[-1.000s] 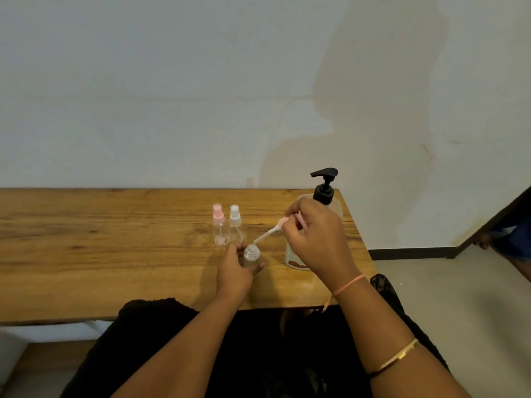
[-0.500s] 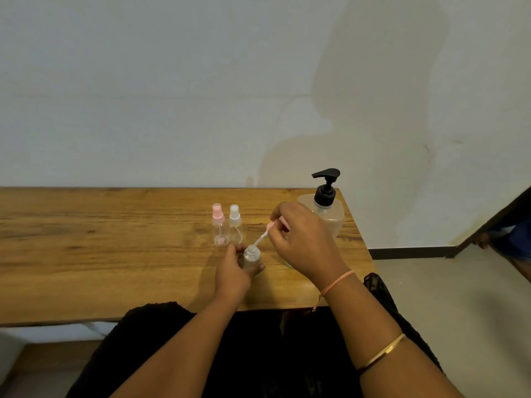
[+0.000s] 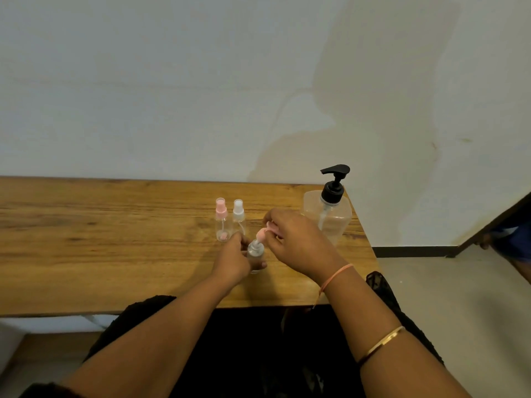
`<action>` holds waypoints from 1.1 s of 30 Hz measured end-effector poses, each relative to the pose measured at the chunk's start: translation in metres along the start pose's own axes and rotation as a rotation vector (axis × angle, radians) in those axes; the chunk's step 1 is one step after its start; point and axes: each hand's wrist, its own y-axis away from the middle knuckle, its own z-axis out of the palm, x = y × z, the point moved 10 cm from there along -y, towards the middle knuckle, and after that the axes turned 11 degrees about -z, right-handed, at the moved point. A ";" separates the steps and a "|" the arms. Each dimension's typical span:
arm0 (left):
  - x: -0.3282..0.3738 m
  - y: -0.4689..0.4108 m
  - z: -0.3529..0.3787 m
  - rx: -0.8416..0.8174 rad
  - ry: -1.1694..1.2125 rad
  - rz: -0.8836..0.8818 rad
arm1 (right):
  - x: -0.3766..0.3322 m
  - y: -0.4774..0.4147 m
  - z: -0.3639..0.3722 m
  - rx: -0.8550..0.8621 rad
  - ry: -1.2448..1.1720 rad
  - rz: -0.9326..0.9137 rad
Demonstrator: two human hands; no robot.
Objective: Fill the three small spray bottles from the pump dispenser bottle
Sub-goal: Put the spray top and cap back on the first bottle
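Wood-grain desk [image 3: 115, 239] fills the middle, and the action's at its near edge, a bit rt of centre. Left hand [image 3: 232, 259] has the small clear bottle [image 3: 255, 251], fingers curled round its body, thumb across the front, bottle upright on the desk. Right hand [image 3: 296, 245] comes in from the other side, fingers pinched together on a pink sprayer top [image 3: 262, 233]. That top sits tilted right at the bottle's neck; can't tell if it's seated or just touching.

Just behind the left hand stand two more, side by side and upright, both capped. The pink-topped spray bottle [image 3: 221, 222] is on the left and the white-topped spray bottle [image 3: 238, 216] on the rt. Bodies are clear, and a small pink bit shows low inside the pink-topped one.

Pump dispenser bottle [image 3: 333, 211] stands at the desk's far rt corner, behind the right hand. Its black pump head [image 3: 334, 179] is up w/ the spout pointing left, and the dip tube shows through the clear squarish body. The right hand blocks its lower part, so any label or brand there can't be read. Any print on the small ones is too tiny to make out.

Around it all:
- Pale wall [image 3: 172, 81] w/ a big darker patch.
- Orange thread [image 3: 334, 275] at the right wrist, gold bangle [image 3: 382, 341] up the forearm.
- Black clothing [image 3: 258, 340] below the desk edge.
- Pale floor [image 3: 459, 297] off to the rt, dark skirting [image 3: 411, 251] along the wall.
- Another person in blue cloth [image 3: 514, 237], cut off at the far rt edge.
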 end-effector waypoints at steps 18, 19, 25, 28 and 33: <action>0.050 0.033 -0.016 0.030 0.272 0.162 | 0.011 0.005 -0.014 0.303 -0.503 0.071; 0.052 0.034 -0.016 0.024 0.288 0.166 | 0.011 0.005 -0.016 0.335 -0.560 0.077; 0.068 0.045 -0.018 0.038 0.374 0.169 | 0.013 0.005 -0.034 0.514 -0.637 0.119; 0.074 0.047 -0.017 0.031 0.395 0.166 | 0.013 0.006 -0.035 0.561 -0.675 0.120; 0.081 0.052 -0.019 0.014 0.410 0.172 | 0.015 0.004 -0.024 0.503 -0.842 0.102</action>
